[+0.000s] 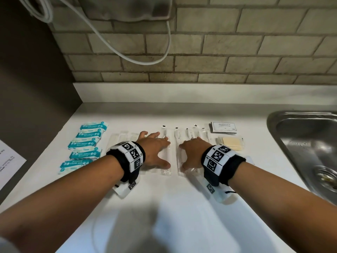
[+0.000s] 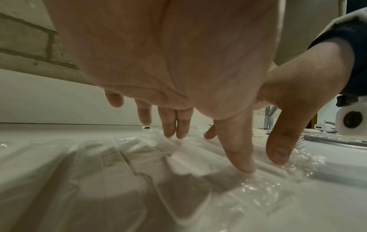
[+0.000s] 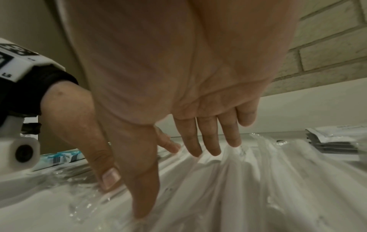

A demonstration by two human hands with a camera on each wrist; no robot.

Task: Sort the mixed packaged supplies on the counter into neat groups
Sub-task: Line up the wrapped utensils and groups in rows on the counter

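Observation:
Clear-wrapped white toothbrush packets (image 1: 165, 154) lie in a row along the middle of the white counter (image 1: 182, 207). My left hand (image 1: 156, 150) lies flat on the left packets (image 2: 139, 157), fingers straight and thumb spread. My right hand (image 1: 191, 152) lies flat on the right packets (image 3: 248, 172) in the same way. The two thumbs are a short gap apart. Teal wipe packs (image 1: 85, 145) form a column at the left; they also show in the right wrist view as teal wipe packs (image 3: 65, 157). Shampoo sachets (image 1: 224, 127) and a clear pack of yellow sheets (image 1: 232, 143) sit at the right.
A steel sink (image 1: 310, 152) opens at the right edge of the counter. A brick wall (image 1: 200, 52) stands behind, with a white cable (image 1: 127, 57) hanging over it. A dark panel (image 1: 27, 88) bounds the left, and a paper sheet (image 1: 9, 161) lies below it.

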